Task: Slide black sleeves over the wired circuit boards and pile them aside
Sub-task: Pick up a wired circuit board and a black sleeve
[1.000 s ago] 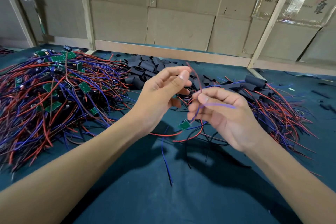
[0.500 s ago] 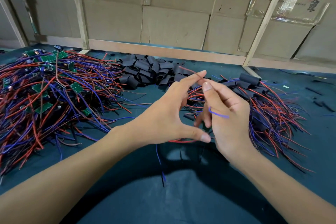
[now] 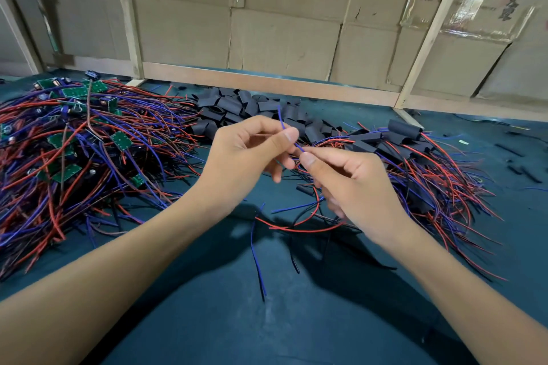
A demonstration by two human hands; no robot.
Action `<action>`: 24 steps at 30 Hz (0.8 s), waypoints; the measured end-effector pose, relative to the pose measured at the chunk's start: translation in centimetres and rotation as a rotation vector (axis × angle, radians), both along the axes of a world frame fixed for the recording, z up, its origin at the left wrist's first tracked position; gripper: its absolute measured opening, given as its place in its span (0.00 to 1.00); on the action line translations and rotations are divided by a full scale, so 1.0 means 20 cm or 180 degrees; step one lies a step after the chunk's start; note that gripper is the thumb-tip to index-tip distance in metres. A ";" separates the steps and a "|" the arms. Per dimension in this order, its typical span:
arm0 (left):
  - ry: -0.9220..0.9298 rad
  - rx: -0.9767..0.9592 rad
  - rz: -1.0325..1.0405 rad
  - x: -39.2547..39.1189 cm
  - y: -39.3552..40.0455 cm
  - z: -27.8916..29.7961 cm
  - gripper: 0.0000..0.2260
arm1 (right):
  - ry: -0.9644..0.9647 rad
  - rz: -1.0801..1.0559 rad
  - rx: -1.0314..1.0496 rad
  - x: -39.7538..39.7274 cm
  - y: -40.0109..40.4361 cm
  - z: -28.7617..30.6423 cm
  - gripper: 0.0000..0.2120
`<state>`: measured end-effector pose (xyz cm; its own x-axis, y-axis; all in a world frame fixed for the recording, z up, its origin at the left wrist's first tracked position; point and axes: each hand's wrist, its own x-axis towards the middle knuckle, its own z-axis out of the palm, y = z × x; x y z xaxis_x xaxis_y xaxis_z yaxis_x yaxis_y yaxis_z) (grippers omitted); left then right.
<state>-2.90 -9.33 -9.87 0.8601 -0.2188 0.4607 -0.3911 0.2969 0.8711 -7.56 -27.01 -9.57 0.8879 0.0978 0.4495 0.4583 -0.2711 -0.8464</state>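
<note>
I see my left hand (image 3: pixel 246 157) and right hand (image 3: pixel 353 184) both pinching one blue wire (image 3: pixel 286 130) tight, near the far pile of black sleeves (image 3: pixel 234 109).

Bare green boards (image 3: pixel 120 139) with red/blue wires heaped left; loose black sleeves (image 3: pixel 237 107) piled at back centre; sleeved boards (image 3: pixel 404 129) heaped right.

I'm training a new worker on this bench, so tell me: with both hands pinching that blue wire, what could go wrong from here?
1. The left hand and right hand both pinch the thin blue wire; pulling hard could strain wherever it is attached.
2. Loose red and blue leads dangle under the hands and may snag the sleeved pile just right.
3. The loose black sleeves lie behind the hands; reaching over could drag wires through them.
</note>
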 end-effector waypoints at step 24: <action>-0.2197 0.5124 0.0093 0.65 -0.11 0.04 0.11 | 0.0661 -0.0363 0.0297 0.11 -0.20 0.04 0.08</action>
<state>10.16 -11.59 -9.09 0.6291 -0.7742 0.0700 -0.7730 -0.6325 -0.0492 -5.29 -31.03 -8.85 0.9650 -0.0418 0.2587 0.2430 -0.2275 -0.9430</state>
